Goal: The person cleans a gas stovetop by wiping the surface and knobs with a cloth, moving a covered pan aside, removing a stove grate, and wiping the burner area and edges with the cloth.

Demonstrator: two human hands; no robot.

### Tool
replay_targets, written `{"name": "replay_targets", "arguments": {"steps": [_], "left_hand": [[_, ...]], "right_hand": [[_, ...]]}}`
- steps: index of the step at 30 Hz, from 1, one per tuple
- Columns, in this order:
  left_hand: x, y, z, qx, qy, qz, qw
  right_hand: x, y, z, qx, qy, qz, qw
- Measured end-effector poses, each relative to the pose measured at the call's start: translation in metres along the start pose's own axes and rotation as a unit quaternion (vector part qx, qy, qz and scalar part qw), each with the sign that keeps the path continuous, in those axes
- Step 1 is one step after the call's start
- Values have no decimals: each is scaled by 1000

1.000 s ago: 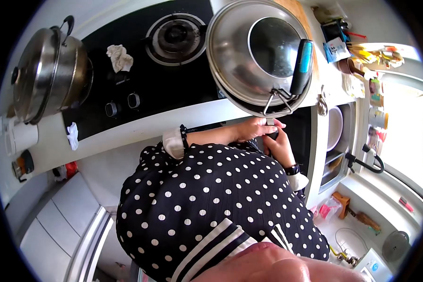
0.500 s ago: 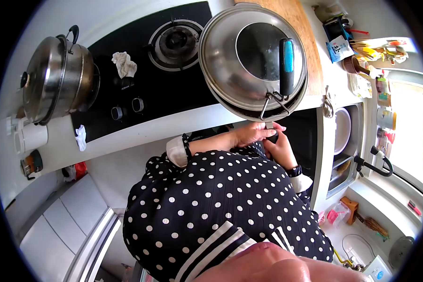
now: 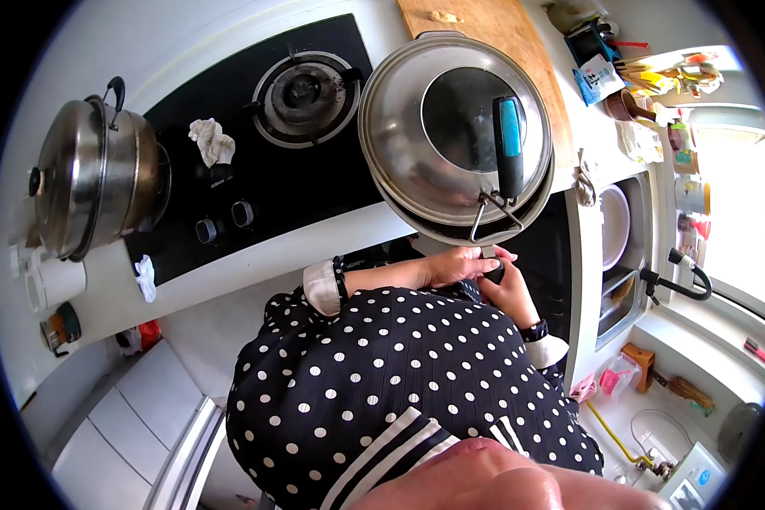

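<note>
A wide pan (image 3: 539, 216) with a domed metal lid (image 3: 391, 127) stands at the counter's front edge, right of the hob. The lid has a dark glass window and a black and blue handle (image 3: 508, 149). Both hands are at the pan's dark handle (image 3: 493, 270), just below its rim. My left hand (image 3: 452, 268) is closed round it from the left. From the right, my right hand (image 3: 510, 291) is wrapped round the same handle. Some fingers of both hands are hidden behind each other and the handle.
The black gas hob (image 3: 289, 191) has a bare burner (image 3: 306, 98) and a crumpled white cloth (image 3: 212, 142). A tall steel pot (image 3: 85, 178) is at the far left. A wooden board (image 3: 518, 42) lies behind the pan. A sink (image 3: 616, 314) with a black tap (image 3: 684, 287) is on the right.
The view has shifted, so the counter and pan sit lower and more of the wooden board shows. Both hands keep their hold on the pan's handle.
</note>
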State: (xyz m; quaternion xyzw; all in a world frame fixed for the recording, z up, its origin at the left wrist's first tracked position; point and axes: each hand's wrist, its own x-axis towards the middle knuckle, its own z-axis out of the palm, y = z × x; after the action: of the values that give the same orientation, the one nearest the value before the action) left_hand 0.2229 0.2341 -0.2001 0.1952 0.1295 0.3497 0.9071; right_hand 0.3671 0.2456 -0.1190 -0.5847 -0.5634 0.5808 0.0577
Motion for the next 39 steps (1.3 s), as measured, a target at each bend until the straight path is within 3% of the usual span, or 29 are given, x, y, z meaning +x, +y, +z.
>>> {"name": "replay_targets", "arguments": {"steps": [3,6,14,21,22,25,26,28,30,32,34,36,37,38,39], "left_hand": [[-2,0,-2,52,-10,-9,999],[-10,9,3,-9,-9,-61,998],[0,-7,-15,43,-61,-29,997],[4,-8,-16,164,16,-60,984],[0,-3,-13,201,68,-105,971],[-16,17,-4,215,45,-185,958],[-23,16,-3,253,93,-207,941],[-45,44,15,495,58,-188,847],[-58,76,39,664,134,-2,735],[-52,120,68,803,170,171,545],[-22,154,72,875,96,352,317],[1,171,79,941,58,300,144],[13,173,75,948,37,285,138],[25,173,71,960,12,269,74],[35,174,71,969,-4,239,68]], "right_hand": [[-8,-3,6,15,16,20,1000],[-11,1,17,50,43,37,997],[-5,25,25,153,44,39,987],[0,35,19,153,23,12,988],[0,37,18,159,15,3,987],[0,34,21,147,21,6,989],[1,35,21,144,18,1,989],[2,41,19,146,24,-9,989],[0,36,17,142,19,-6,990],[2,42,19,126,27,-6,992],[1,40,20,151,24,-4,988],[-1,39,18,154,10,-12,988],[-1,40,17,158,10,-18,987],[0,41,16,156,12,-20,987],[0,41,16,155,13,-22,988]]}}
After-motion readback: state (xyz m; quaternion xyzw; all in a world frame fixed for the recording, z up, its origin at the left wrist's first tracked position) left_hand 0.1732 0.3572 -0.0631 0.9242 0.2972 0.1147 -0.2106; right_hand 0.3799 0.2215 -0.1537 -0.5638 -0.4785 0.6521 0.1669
